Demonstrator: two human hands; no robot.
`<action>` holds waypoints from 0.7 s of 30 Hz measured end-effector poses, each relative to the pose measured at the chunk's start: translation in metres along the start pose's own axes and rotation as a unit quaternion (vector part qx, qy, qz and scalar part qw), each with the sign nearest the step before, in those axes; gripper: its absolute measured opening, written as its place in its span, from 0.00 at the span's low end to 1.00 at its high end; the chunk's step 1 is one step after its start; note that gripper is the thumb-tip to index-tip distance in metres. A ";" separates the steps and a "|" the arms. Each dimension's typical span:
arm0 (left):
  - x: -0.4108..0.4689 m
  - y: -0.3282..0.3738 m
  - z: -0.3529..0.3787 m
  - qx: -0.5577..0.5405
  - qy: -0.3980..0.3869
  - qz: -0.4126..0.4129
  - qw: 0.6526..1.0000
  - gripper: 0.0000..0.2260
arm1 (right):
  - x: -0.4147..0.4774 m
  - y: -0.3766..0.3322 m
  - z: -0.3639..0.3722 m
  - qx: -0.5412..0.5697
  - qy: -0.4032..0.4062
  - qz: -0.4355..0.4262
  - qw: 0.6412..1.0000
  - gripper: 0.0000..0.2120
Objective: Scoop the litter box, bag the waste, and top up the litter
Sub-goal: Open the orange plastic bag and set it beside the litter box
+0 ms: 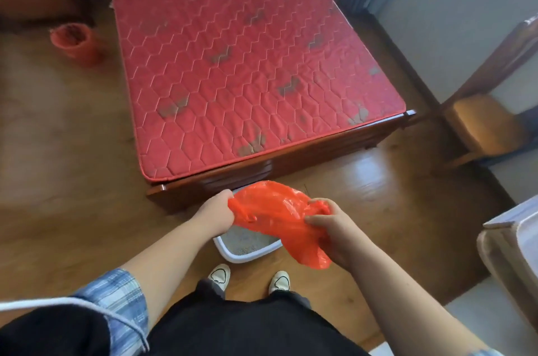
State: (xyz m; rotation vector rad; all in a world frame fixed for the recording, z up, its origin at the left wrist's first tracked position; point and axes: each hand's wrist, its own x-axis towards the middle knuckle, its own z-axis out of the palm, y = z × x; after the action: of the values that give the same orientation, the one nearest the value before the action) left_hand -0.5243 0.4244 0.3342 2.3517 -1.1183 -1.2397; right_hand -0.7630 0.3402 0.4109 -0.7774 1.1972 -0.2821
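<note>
Wooden floor, bedroom; red quilted mattress (247, 64) on a dark wood frame fills upper centre of frame. Lower centre: white rectangular plastic litter box (233, 254) on the floor just ahead of the person's shoes, grey granular litter inside, mostly hidden behind a thin crumpled orange plastic bag (276, 219) held above it. Left hand (217, 214) grips one edge of the bag, fingers curled round it; right hand (329, 227) pinches the opposite edge between thumb and bent fingers. Judged step: opening the bag for waste. To do well: find the mouth, rub the layers apart, draw hands outward, keep it over the box. Bag is glossy, wrinkled, limp, seemingly empty; no scoop in view
</note>
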 end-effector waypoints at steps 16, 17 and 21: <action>-0.056 0.028 0.026 -0.567 0.031 -0.214 0.795 0.05 | 0.074 0.042 -0.060 -0.678 0.077 -0.067 0.728 0.15; -0.058 0.013 0.026 -0.478 0.018 -0.193 0.857 0.11 | 0.078 0.044 -0.060 -0.664 0.088 -0.063 0.740 0.14; -0.060 -0.037 0.035 -0.166 0.052 -0.195 0.965 0.20 | 0.087 0.060 -0.048 -0.418 0.063 0.003 0.906 0.10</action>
State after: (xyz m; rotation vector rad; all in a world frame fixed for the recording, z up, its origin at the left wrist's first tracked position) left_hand -0.5533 0.4974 0.3286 2.4003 -0.3796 -1.2845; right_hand -0.7863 0.3140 0.2999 -1.5133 1.4491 0.2234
